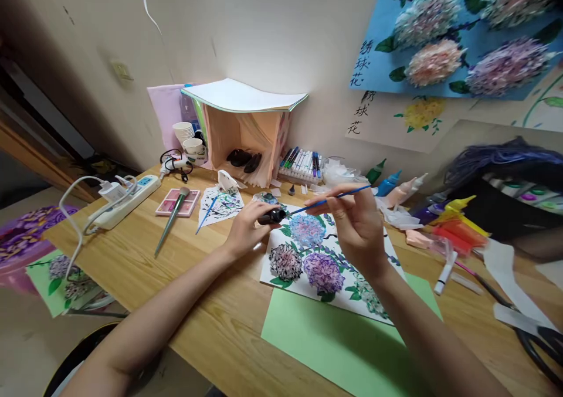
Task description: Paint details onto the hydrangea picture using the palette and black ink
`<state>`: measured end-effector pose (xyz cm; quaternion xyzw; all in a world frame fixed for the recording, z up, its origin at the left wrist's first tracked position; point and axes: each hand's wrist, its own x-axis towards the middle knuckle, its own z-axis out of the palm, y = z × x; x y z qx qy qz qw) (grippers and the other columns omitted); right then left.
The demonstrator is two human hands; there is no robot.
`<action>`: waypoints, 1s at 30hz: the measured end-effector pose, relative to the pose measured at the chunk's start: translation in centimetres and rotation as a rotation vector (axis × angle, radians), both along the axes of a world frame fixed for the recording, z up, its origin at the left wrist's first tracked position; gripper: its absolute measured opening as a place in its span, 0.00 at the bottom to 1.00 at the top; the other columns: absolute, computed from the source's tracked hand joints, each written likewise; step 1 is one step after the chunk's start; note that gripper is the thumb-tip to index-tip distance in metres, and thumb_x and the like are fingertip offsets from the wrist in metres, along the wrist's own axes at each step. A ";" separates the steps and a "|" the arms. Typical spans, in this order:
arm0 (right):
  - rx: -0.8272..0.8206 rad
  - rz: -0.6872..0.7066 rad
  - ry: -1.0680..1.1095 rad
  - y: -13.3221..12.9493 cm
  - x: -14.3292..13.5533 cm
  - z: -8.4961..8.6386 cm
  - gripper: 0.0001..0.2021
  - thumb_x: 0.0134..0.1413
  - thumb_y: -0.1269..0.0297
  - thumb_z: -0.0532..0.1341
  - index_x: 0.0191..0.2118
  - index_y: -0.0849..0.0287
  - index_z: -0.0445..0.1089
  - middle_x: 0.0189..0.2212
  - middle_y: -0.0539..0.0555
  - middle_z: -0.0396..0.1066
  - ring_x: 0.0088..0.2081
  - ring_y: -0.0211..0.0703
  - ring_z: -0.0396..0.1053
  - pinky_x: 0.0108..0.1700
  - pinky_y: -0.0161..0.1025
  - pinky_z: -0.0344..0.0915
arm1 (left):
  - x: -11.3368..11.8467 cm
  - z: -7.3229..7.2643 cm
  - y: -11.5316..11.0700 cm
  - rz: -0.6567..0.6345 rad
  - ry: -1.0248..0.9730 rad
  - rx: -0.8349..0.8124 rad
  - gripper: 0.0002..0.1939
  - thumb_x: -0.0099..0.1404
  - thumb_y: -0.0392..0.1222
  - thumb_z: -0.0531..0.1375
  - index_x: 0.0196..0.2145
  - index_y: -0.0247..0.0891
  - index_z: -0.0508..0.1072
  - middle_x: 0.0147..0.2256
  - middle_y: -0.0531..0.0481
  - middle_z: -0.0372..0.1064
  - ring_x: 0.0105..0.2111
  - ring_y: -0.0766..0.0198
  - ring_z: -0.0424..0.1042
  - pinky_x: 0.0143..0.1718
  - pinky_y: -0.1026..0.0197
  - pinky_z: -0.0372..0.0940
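My left hand (pixel 248 227) is closed around a small black bottle (pixel 275 216), tilted so its mouth faces right. In my right hand (pixel 360 227) a thin blue paintbrush (pixel 323 202) is pinched, its tip at or just beside the bottle's mouth; I cannot tell whether it is inside. Under both hands lies a white sheet with flower pictures (pixel 266 271), bearing fluffy blue, purple, dark and pale green blooms with leaves. It rests on a light green sheet (pixel 334 338).
Left of my hands are a paint-marked paper (pixel 222 209), a makeup brush on a pink palette (pixel 193 203) and a power strip (pixel 129 200). Behind stand an open box (pixel 246 133) and markers (pixel 303 163). At right lie paint bottles (pixel 389 183) and black scissors (pixel 534 341).
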<state>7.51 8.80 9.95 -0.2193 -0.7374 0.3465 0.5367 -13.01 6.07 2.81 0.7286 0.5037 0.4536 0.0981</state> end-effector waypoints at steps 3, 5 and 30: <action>0.022 0.011 -0.071 0.0 -0.6 -0.7 0.02 0.61 0.68 0.52 0.39 0.55 0.59 0.32 0.50 0.72 0.35 0.38 0.74 0.37 0.38 0.74 | 0.0 0.2 0.0 -0.017 0.002 0.003 0.19 0.57 0.37 0.63 0.48 0.46 0.71 0.41 0.49 0.72 0.42 0.59 0.68 0.43 0.55 0.62; 0.033 0.013 -0.125 0.0 -0.8 -1.0 0.02 0.61 0.68 0.52 0.40 0.55 0.60 0.34 0.51 0.72 0.35 0.37 0.74 0.38 0.38 0.74 | 0.0 0.4 0.0 -0.025 -0.004 0.007 0.19 0.57 0.38 0.63 0.48 0.46 0.71 0.41 0.49 0.72 0.42 0.59 0.68 0.42 0.55 0.62; -0.008 -0.037 0.010 1.6 0.8 0.1 0.04 0.61 0.64 0.53 0.39 0.55 0.63 0.32 0.50 0.72 0.38 0.40 0.74 0.39 0.40 0.73 | -0.7 -0.4 0.7 0.006 -0.001 -0.043 0.19 0.56 0.40 0.64 0.47 0.44 0.72 0.42 0.48 0.72 0.42 0.59 0.69 0.44 0.56 0.61</action>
